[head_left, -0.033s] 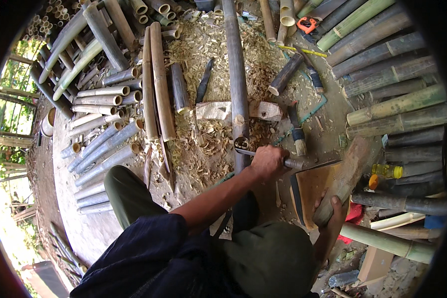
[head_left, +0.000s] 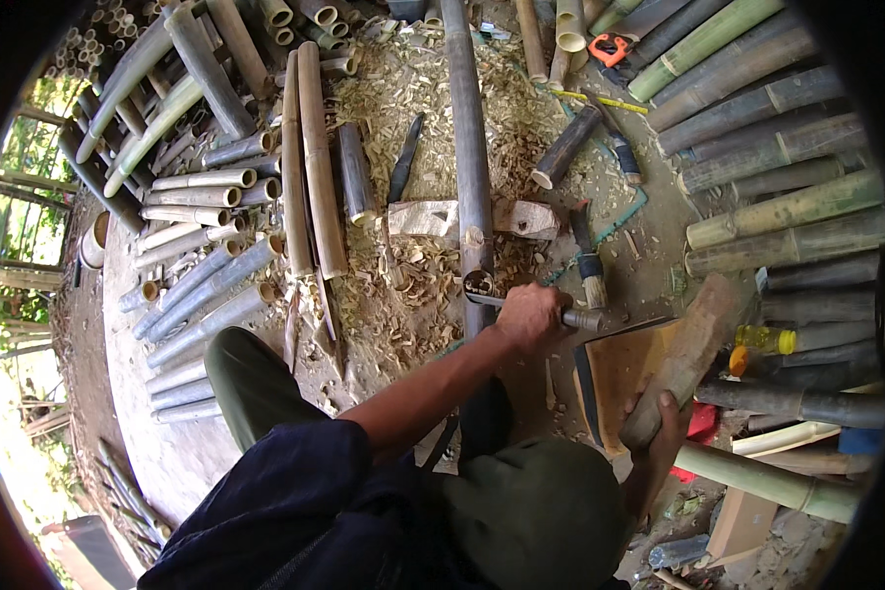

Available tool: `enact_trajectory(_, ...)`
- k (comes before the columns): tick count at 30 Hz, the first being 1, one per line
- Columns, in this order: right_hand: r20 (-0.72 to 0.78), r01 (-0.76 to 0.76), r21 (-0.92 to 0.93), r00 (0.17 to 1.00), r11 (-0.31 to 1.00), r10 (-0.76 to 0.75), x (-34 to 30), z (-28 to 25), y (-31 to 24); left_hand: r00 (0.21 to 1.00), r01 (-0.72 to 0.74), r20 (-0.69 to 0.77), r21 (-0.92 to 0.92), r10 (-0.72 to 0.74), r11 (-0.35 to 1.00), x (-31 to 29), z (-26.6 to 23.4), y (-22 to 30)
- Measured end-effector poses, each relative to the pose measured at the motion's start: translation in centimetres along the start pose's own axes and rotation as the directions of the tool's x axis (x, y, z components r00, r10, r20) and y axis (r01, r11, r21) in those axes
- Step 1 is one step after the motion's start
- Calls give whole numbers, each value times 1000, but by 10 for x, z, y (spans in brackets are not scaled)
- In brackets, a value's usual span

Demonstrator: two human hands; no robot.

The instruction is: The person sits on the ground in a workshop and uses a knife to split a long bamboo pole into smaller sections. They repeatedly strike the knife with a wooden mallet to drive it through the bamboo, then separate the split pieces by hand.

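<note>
My left hand is closed around a chisel with a round handle. The tool's narrow blade reaches left to the open near end of a long dark bamboo pole. That pole rests across a pale notched wood block on the floor. To the right, my right hand grips the lower end of a thick, rough wooden club, held at a slant. The club's upper end is apart from the chisel handle. Part of the right forearm is hidden behind a dark green cap.
Wood shavings cover the floor around the pole. Cut bamboo lengths lie at left, more bamboo poles at right. Nearby are a dark-handled tool, a short bamboo piece, an orange-handled saw and a yellow bottle.
The wooden club in my right hand has tipped slightly, its upper end moving a little to the right. My left hand and the chisel have stayed almost in place.
</note>
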State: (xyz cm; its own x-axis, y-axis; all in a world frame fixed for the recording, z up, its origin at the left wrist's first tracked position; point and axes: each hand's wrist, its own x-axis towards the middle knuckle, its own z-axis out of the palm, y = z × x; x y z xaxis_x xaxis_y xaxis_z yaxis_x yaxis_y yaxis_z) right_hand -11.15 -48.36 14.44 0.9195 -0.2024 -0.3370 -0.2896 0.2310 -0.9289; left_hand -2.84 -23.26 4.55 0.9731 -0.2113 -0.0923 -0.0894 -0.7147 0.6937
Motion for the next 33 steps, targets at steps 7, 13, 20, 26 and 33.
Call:
enact_trajectory(7, 269, 410, -581, 912, 703, -310, 11, 28, 38, 989, -66, -138, -160, 44, 985, -1, -15, -11)
enact_trajectory(13, 189, 194, -478, 975, 856, -116, -23, 81, -45, 985, -122, -145, -169, 98, 978, -21, -33, -26)
enact_trajectory(20, 463, 388, -747, 886, 539, 3, -5, 111, -23, 962, -229, -206, -244, 180, 943, -25, -34, -32)
enact_trajectory(26, 332, 206, -459, 942, 864, -48, -16, 85, -27, 996, -58, 15, -609, 85, 791, 65, -82, -48)
enact_trajectory(33, 94, 246, -491, 969, 835, -231, 12, 71, -41, 916, 75, 367, -554, 162, 829, 79, -87, -39)
